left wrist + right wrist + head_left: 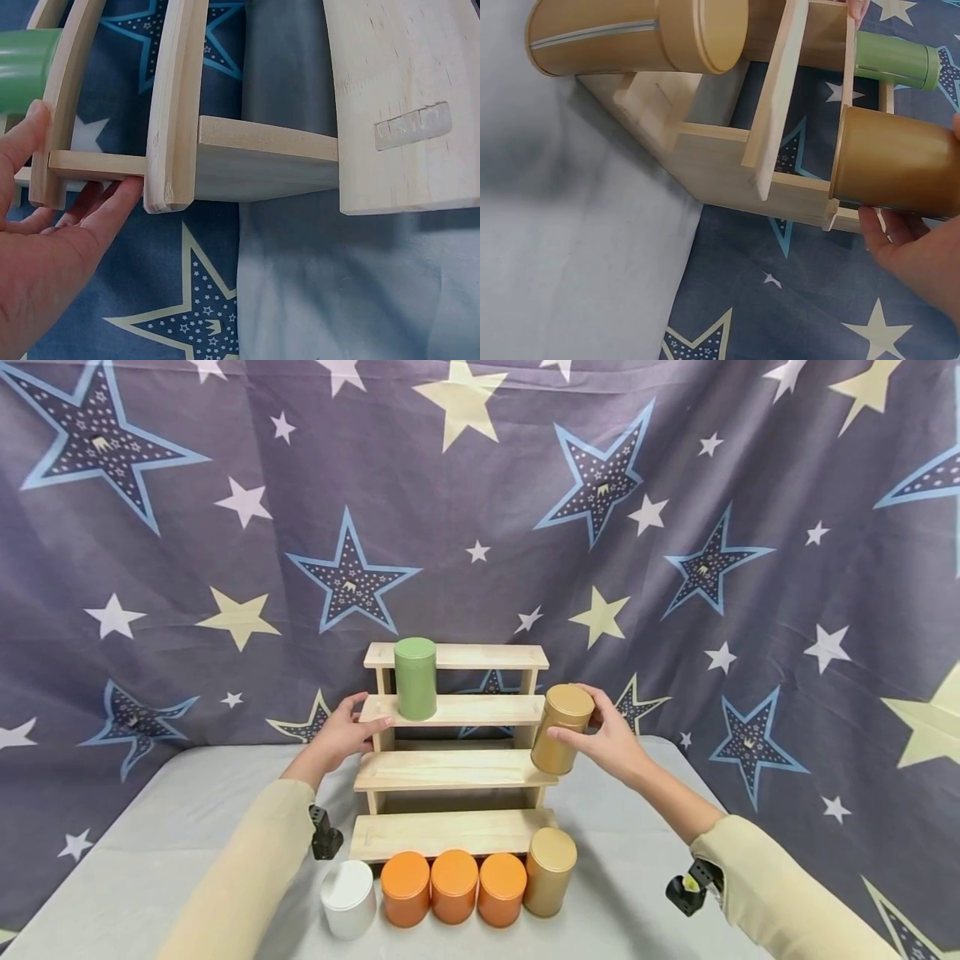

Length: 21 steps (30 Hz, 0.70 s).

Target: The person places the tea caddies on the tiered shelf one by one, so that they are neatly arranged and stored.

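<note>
My right hand (606,739) holds a gold tin (560,729) at the right end of a tiered wooden display rack (450,768). The tin leans slightly in the head view, thumb across its front and fingers behind it. In the right wrist view, the base of this gold tin (900,161) is right at the edge of the second tier from the top. On the left, my left hand (347,732) grips that tier's end, thumb (34,120) on its front edge and fingers beneath and behind. A green tin (416,681) stands upright on the same tier, toward the left.
Along the rack's front, on the pale cloth-covered table (622,877), stand a white tin (349,900), three orange tins (453,889) in a row and another gold tin (551,872). A star-patterned curtain (480,585) hangs close behind the rack.
</note>
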Tool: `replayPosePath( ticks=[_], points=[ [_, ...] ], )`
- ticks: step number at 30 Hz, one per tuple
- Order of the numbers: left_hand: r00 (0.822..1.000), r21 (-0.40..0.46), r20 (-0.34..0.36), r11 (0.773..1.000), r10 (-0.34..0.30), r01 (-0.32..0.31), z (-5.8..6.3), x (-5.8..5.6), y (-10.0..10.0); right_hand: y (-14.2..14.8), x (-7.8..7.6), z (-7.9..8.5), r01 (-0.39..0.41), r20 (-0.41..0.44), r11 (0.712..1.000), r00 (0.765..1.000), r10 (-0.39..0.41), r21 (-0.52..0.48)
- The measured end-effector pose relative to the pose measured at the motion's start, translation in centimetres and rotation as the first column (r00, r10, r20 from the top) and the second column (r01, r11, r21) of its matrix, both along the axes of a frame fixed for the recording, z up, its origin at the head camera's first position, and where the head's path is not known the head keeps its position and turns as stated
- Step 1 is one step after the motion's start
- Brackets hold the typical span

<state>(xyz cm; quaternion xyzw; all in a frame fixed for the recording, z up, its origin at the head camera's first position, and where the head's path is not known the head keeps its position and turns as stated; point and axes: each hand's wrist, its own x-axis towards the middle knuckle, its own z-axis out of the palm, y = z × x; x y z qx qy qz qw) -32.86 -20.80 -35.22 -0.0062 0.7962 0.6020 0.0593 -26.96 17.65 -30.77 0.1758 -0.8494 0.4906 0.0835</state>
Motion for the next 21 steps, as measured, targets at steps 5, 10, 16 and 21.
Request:
replayPosePath(
  ticks=[5, 10, 16, 21],
  points=[
    [1.0, -0.002, -0.003, 1.0, -0.002, 0.002, -0.1, 0.0, -0.1, -0.5, -0.2, 0.3, -0.001, 0.004, 1.0, 1.0, 0.001, -0.007],
    [1.0, -0.004, 0.0, 1.0, -0.004, 0.004, -0.3, 0.1, -0.1, -0.8, -0.3, 0.4, 0.0, 0.009, 1.0, 1.0, 0.0, -0.008],
    [1.0, -0.009, -0.007, 1.0, -0.001, 0.001, -0.2, 0.1, 0.0, -1.0, -0.7, 0.8, -0.001, 0.004, 1.0, 1.0, 0.001, -0.013],
    [1.0, -0.014, -0.011, 1.0, 0.004, -0.004, -0.1, 0.0, 0.0, -1.3, -1.1, 1.3, -0.017, 0.015, 1.0, 1.0, 0.017, -0.012]
  ],
)
